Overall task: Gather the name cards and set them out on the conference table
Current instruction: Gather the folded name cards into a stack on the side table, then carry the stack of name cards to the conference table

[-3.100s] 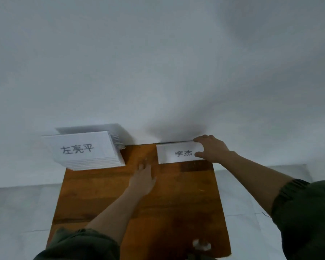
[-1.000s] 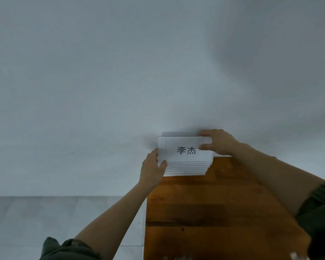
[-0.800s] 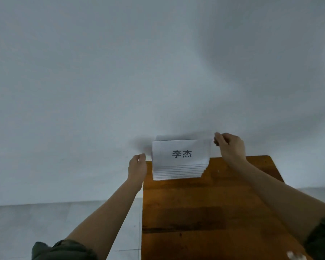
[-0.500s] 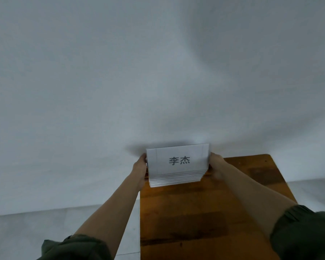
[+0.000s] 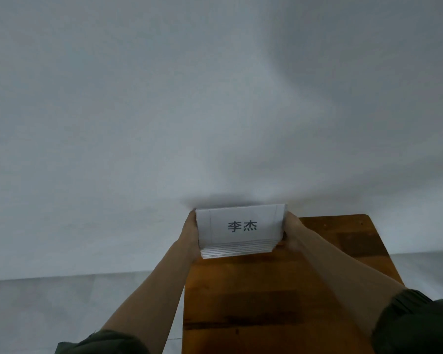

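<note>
Stack of name cards (image 5: 241, 231) at the wooden table's (image 5: 266, 302) 11 o'clock corner: flat white rectangles with squared edges layered like pages, black characters on the top one. Left hand (image 5: 189, 236) grips the 9 o'clock end and right hand (image 5: 293, 233) the 3 o'clock end, fingertips hidden behind. Whether the stack touches the wood, I cannot tell. Glossy brown grain stretches toward 3 and 6 o'clock. Plain white wall (image 5: 164, 123) stands close at 12, and the table's left edge drops to pale floor (image 5: 62, 302) at 9.
</note>
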Available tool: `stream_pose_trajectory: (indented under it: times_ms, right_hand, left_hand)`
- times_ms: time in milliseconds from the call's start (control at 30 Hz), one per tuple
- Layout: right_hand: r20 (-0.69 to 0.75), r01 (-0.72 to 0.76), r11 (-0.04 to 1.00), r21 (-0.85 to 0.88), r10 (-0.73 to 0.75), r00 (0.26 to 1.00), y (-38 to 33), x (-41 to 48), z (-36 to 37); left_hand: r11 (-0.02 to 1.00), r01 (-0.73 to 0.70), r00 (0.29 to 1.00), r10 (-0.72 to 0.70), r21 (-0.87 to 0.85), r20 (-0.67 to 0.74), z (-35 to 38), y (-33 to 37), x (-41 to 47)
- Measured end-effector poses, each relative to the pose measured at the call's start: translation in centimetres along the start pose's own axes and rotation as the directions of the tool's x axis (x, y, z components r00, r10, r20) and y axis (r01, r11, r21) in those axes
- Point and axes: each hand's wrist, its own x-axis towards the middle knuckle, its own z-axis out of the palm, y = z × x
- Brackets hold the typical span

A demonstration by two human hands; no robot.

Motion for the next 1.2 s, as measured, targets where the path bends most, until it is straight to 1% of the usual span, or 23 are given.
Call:
stream_pose_trajectory:
  times_ms: [67,167,233,300,367,433,500,567,633,700,800,867,900,967,1100,1133,1167,1200]
  right_hand:
    - [0.009,0.031,0.999,-0.041,-0.03,0.999,0.0,-0.9,-0.5]
    - [0.04,0.081,0.992,-0.101,-0.077,0.996,-0.5,-2.4,-1.2]
    - [0.091,0.104,0.985,-0.136,-0.092,0.992,-0.7,-3.7,-1.5]
    - [0.142,0.125,0.976,-0.177,-0.101,0.985,-0.7,-4.7,-1.5]
    - [0.202,0.138,0.959,-0.247,-0.089,0.975,-0.7,-6.4,-1.3]
    - [0.284,0.162,0.926,-0.341,-0.063,0.957,-0.1,-7.8,-1.1]
    - [0.383,0.197,0.881,-0.431,-0.019,0.923,0.8,-9.8,-0.6]
    - [0.436,0.224,0.847,-0.483,0.01,0.9,2.1,-11.6,0.5]
    - [0.48,0.254,0.819,-0.515,0.031,0.877,3.9,-13.6,1.7]
    - [0.522,0.301,0.78,-0.548,0.039,0.852,6.4,-16.4,3.4]
    - [0.584,0.363,0.697,-0.618,0.098,0.806,10.6,-20.4,5.9]
    - [0.653,0.441,0.647,-0.622,0.118,0.749,14.6,-24.0,8.2]
    - [0.664,0.464,0.626,-0.627,0.118,0.738,15.6,-24.9,8.9]
    - [0.698,0.517,0.549,-0.657,0.183,0.692,19.9,-29.0,10.6]
    - [0.719,0.592,0.418,-0.689,0.295,0.63,29.4,-36.4,13.0]
    - [0.725,0.611,0.393,-0.687,0.317,0.611,32.0,-38.4,13.4]
    - [0.729,0.627,0.373,-0.684,0.348,0.589,35.2,-40.8,13.9]
    - [0.729,0.635,0.36,-0.684,0.37,0.576,37.6,-42.4,14.1]
  left_hand:
    - [0.999,0.016,1.0,-0.015,-0.048,0.008,0.0,-1.0,-0.7]
    - [0.998,-0.03,0.999,0.029,-0.062,-0.013,0.5,-2.4,-3.3]
    - [0.993,-0.065,0.997,0.061,-0.096,-0.053,0.8,-3.7,-5.2]
    - [0.978,-0.101,0.993,0.087,-0.182,-0.084,0.7,-5.2,-7.4]
    - [0.955,-0.153,0.983,0.12,-0.254,-0.14,0.3,-7.4,-9.5]
    - [0.935,-0.223,0.961,0.164,-0.276,-0.221,0.4,-10.0,-12.4]
    - [0.912,-0.304,0.924,0.211,-0.277,-0.32,0.3,-12.7,-15.4]
    - [0.884,-0.351,0.888,0.211,-0.308,-0.408,-0.4,-15.5,-18.3]
    - [0.867,-0.379,0.852,0.191,-0.324,-0.487,-1.4,-18.3,-21.2]
    - [0.836,-0.423,0.8,0.165,-0.348,-0.576,-3.0,-21.5,-24.6]
    - [0.783,-0.479,0.737,0.113,-0.397,-0.666,-5.5,-26.0,-29.4]
    - [0.725,-0.539,0.669,0.059,-0.429,-0.741,-7.8,-30.1,-33.6]
    - [0.71,-0.552,0.656,0.047,-0.437,-0.753,-8.2,-31.1,-34.9]
    - [0.656,-0.597,0.605,-0.009,-0.461,-0.796,-10.3,-35.7,-39.0]
    - [0.583,-0.665,0.504,-0.111,-0.467,-0.857,-13.5,-44.7,-46.9]
    - [0.57,-0.676,0.48,-0.141,-0.467,-0.866,-14.2,-47.0,-48.9]
    - [0.562,-0.691,0.441,-0.171,-0.455,-0.881,-15.0,-49.8,-51.6]
    - [0.557,-0.697,0.427,-0.184,-0.452,-0.885,-15.3,-51.5,-53.6]
